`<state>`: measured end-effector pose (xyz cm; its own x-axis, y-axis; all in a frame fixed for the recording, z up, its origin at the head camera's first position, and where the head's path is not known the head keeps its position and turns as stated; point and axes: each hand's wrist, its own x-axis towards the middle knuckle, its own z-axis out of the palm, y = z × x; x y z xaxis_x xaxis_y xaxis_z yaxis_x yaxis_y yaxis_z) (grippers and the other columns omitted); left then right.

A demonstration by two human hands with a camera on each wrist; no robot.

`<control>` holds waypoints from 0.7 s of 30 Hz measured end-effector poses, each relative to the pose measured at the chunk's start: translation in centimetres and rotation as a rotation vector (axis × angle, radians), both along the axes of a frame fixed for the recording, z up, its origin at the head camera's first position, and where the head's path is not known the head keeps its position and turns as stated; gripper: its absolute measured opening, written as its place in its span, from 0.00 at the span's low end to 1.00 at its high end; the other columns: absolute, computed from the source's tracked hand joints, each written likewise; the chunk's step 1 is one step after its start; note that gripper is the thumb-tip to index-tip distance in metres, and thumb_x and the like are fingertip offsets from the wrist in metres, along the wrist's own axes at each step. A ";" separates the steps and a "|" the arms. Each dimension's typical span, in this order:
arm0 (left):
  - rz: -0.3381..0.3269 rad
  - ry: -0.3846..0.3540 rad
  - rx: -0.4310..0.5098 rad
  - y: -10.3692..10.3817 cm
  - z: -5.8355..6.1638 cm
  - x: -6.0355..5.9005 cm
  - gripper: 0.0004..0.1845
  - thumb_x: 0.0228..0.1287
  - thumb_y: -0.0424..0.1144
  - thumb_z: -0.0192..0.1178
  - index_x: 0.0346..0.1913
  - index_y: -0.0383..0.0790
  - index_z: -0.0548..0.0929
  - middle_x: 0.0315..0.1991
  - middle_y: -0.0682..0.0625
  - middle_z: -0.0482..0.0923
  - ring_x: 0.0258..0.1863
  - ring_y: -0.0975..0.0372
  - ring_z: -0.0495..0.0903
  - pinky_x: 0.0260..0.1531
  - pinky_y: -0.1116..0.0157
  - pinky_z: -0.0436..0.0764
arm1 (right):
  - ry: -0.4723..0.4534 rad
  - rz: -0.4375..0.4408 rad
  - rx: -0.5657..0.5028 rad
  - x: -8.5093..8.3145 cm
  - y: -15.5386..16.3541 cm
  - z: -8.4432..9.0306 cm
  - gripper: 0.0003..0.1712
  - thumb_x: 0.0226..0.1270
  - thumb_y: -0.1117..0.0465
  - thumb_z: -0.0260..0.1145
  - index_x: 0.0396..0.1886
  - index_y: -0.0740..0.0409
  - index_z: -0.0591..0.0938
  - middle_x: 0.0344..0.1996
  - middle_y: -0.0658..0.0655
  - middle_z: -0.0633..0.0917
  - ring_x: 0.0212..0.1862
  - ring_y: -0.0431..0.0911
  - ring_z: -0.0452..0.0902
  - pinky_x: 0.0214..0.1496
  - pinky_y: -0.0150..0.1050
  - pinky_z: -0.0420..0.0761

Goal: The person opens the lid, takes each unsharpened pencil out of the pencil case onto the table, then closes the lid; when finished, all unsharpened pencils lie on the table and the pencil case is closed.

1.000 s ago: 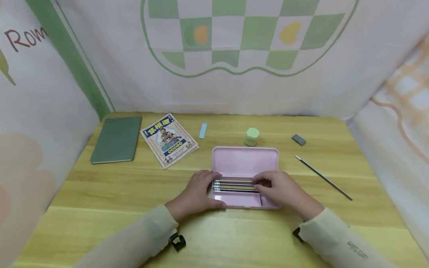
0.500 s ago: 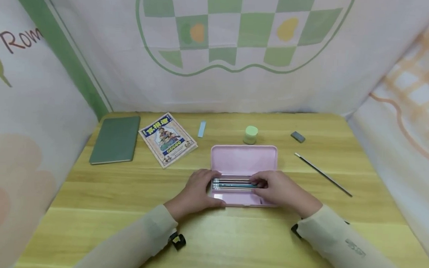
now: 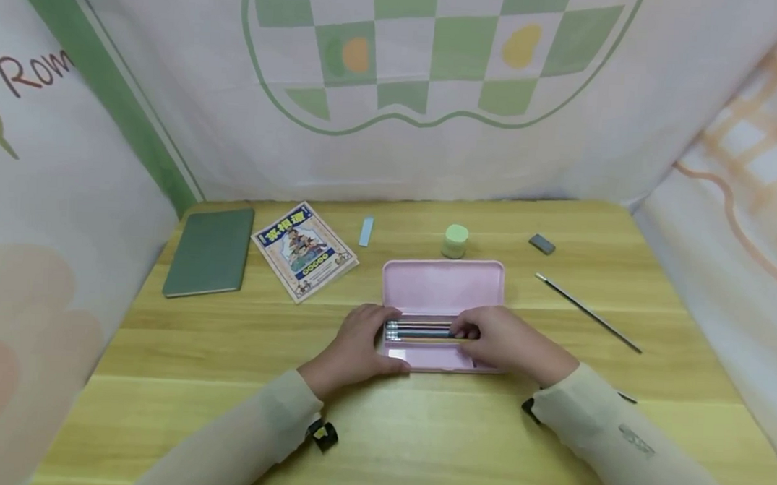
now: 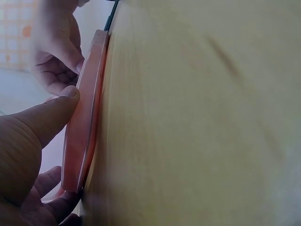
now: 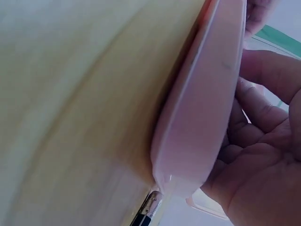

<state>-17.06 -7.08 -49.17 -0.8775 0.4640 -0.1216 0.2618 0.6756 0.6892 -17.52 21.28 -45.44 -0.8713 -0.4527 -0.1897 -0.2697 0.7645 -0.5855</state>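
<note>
One pink pencil case (image 3: 443, 288) lies open near the middle of the table (image 3: 227, 351), its lid folded back toward the far edge and its tray toward you. In the tray lie several pencils (image 3: 420, 332), side by side and parallel to the near edge; their exact count cannot be read. Your left hand (image 3: 356, 342) grips the tray's left end, thumb on the near rim. Your right hand (image 3: 504, 339) covers the tray's right end, fingers curled onto the pencils.

Beyond the case, along the far edge, lie one green cylindrical object (image 3: 455, 241), one dark eraser (image 3: 541, 243) and one pale blue strip (image 3: 366, 231). One loose pencil (image 3: 587, 312) lies slantwise toward the right edge. Two books occupy the far left corner: one illustrated booklet (image 3: 304, 250) and one plain green notebook (image 3: 209, 250). The table is pale wood; printed fabric screens (image 3: 434, 92) enclose three sides.
</note>
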 end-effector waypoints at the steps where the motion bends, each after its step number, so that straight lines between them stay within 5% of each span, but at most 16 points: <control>1: 0.001 -0.001 0.001 0.0 0.0 0.0 0.53 0.45 0.62 0.81 0.75 0.51 0.71 0.74 0.49 0.68 0.75 0.52 0.60 0.77 0.49 0.56 | -0.003 0.001 0.001 0.0 0.0 0.0 0.08 0.63 0.66 0.72 0.40 0.51 0.88 0.31 0.45 0.85 0.35 0.41 0.77 0.39 0.39 0.81; 10: -0.006 0.013 0.011 0.0 0.1 -0.4 0.54 0.43 0.61 0.82 0.75 0.51 0.71 0.73 0.48 0.69 0.75 0.52 0.61 0.76 0.49 0.59 | 0.005 0.015 -0.063 0.0 1.0 0.0 0.06 0.65 0.63 0.72 0.37 0.47 0.85 0.28 0.46 0.81 0.32 0.42 0.75 0.33 0.37 0.79; 21: -0.023 0.014 -0.027 -0.1 0.4 -0.4 0.54 0.44 0.62 0.82 0.75 0.50 0.70 0.73 0.49 0.69 0.74 0.53 0.63 0.78 0.51 0.56 | 0.073 -0.114 -0.235 1.3 5.7 1.5 0.05 0.67 0.60 0.75 0.39 0.48 0.86 0.32 0.49 0.84 0.36 0.44 0.78 0.36 0.35 0.80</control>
